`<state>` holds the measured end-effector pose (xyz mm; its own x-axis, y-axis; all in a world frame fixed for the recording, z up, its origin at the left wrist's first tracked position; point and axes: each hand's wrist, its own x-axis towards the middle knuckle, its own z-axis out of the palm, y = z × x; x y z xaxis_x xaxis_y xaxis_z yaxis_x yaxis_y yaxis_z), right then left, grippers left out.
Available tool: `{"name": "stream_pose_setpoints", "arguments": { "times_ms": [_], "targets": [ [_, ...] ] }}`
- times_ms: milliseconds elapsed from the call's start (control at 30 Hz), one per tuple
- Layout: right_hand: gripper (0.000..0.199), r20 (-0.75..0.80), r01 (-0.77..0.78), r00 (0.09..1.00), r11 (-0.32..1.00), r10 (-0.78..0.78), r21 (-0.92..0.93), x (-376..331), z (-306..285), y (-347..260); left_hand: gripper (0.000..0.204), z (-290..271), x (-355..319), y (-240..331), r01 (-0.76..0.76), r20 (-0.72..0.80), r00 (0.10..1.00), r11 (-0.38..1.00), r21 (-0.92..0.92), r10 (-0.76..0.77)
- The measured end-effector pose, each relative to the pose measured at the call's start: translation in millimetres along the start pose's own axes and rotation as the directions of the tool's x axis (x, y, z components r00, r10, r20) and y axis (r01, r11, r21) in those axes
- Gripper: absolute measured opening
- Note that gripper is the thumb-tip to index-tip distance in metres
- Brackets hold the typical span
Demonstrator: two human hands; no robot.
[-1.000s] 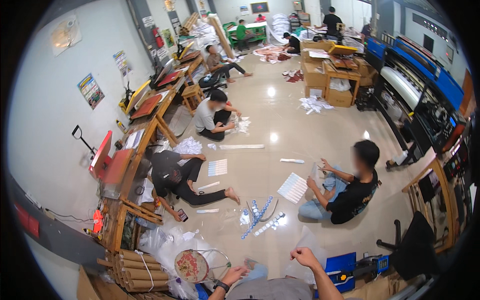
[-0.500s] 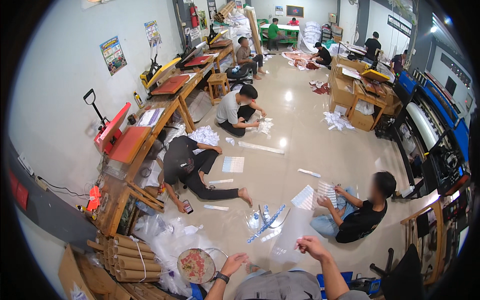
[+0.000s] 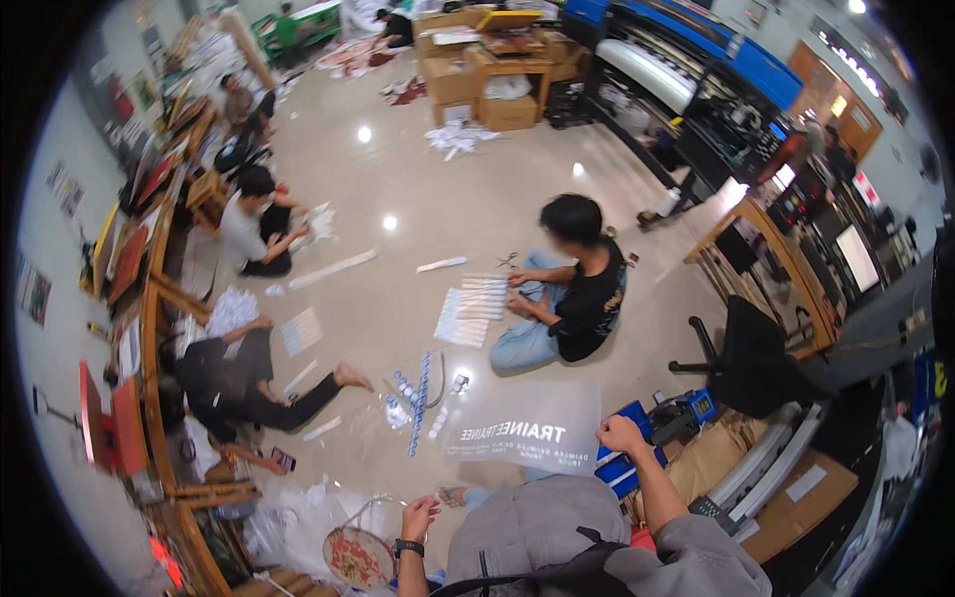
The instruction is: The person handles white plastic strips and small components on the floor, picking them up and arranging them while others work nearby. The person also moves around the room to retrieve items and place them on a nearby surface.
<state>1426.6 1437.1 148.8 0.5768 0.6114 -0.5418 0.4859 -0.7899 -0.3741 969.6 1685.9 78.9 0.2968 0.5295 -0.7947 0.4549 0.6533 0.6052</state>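
A translucent film sheet (image 3: 532, 406) with white lettering hangs in front of my lap, over the floor. My right hand (image 3: 622, 435) is closed on its right edge, the fingers curled in a fist. To the left of the sheet and apart from it is my left hand (image 3: 420, 517), with a dark watch on the wrist. Its fingertips come together in a pinch; whether anything small is between them I cannot make out. Just beyond the sheet's left side lie a strip of blue round stickers (image 3: 420, 398) and several loose round pieces.
A person in black (image 3: 587, 289) sits on the floor, holding striped sheets (image 3: 470, 310). Another person (image 3: 234, 383) reclines at left with a phone. A round-seated stool (image 3: 360, 555) stands by my left hand. At right are an office chair (image 3: 751, 358) and blue equipment (image 3: 637, 438).
My view has swung to the right. My right hand has drawn the film sheet out to the right, so it now lies spread and its lettering shows. My left hand stays low at left.
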Motion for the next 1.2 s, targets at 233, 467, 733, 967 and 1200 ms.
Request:
{"name": "stream_pose_setpoints", "arguments": {
  "times_ms": [233, 467, 733, 967, 1200],
  "targets": [
    [0.022, 0.03, -0.13, 0.982, 0.55, 0.187, 0.825, -14.1, -37.0, 131.4, 0.033, 141.4, 42.5, 75.2, -0.043, 0.109, 0.994, 0.967, 0.25, 0.016],
    [0.022, 0.04, -0.054, 0.97, 0.049, 0.24, 0.997, -32.9, -95.3, 203.8, 0.035, 277.2, 79.9, 138.7, -0.136, 0.341, 0.938, 0.833, 0.537, -0.067],
    [0.024, -0.37, -0.363, 0.71, 0.761, 0.6, 0.537, -40.1, -152.3, 273.1, 0.033, 365.0, 146.1, 217.1, -0.172, 0.393, 0.905, 0.707, 0.686, -0.161],
    [0.023, -0.575, -0.434, 0.559, 0.801, 0.598, 0.412, -39.3, -244.5, 303.6, 0.028, 444.8, 219.3, 284.9, -0.347, 0.554, 0.828, 0.698, 0.626, -0.084],
    [0.017, -0.732, -0.493, 0.244, 0.732, 0.636, 0.471, -42.4, -340.5, 362.5, 0.028, 527.6, 262.3, 336.7, -0.423, 0.594, 0.804, 0.703, 0.572, 0.001]
  ]
}}
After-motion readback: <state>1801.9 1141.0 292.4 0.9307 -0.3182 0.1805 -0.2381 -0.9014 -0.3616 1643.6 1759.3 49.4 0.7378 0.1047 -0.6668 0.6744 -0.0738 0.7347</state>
